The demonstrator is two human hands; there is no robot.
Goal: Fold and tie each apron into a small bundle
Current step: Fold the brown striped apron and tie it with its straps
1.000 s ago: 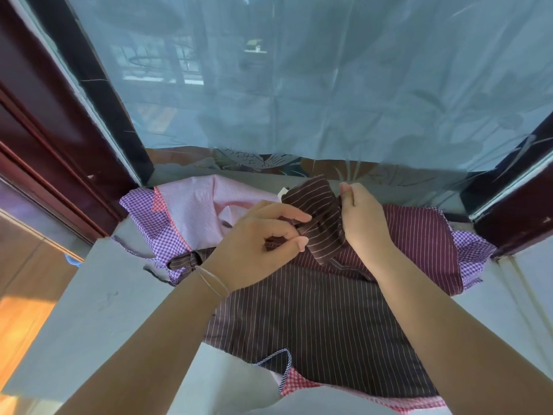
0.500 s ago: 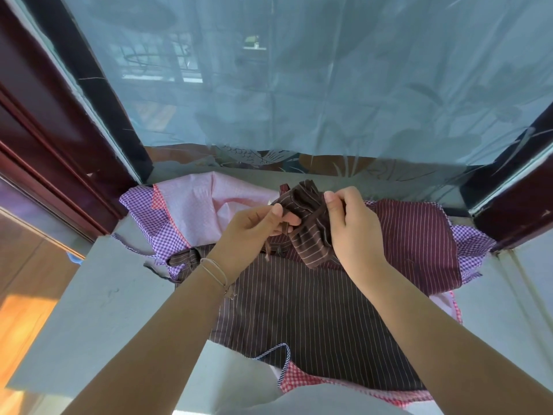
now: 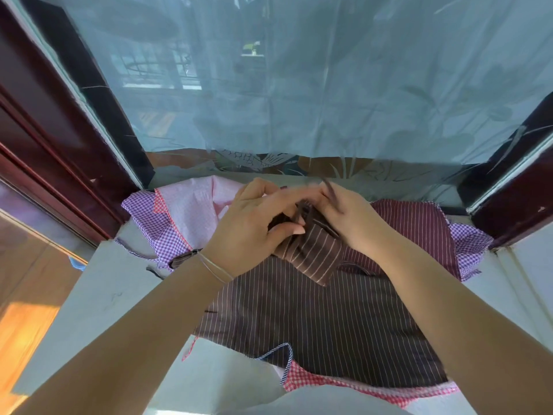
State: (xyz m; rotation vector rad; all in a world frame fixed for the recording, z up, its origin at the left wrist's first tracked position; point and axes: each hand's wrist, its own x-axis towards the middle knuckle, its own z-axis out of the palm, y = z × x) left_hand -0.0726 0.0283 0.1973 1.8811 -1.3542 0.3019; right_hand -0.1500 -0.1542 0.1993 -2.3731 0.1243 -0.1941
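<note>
The brown striped bundle (image 3: pixel 311 250) is held just above the spread brown apron (image 3: pixel 314 324), which lies on the pale ledge (image 3: pixel 98 295). The left hand (image 3: pixel 257 226) curls round the bundle's upper end; the right hand (image 3: pixel 350 220) pinches a thin strap (image 3: pixel 332 193), blurred in motion. If the strap slips before the knot is snug, the bundle would likely unroll. Left of the bundle lies a pink and purple checked apron (image 3: pixel 182 211); right, a maroon striped one (image 3: pixel 419 226). No containers show.

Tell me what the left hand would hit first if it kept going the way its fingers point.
Its fingers point right, so the left hand would likely run into the right hand first; both grip the brown striped bundle and nearly touch, though depth is unclear.
</note>
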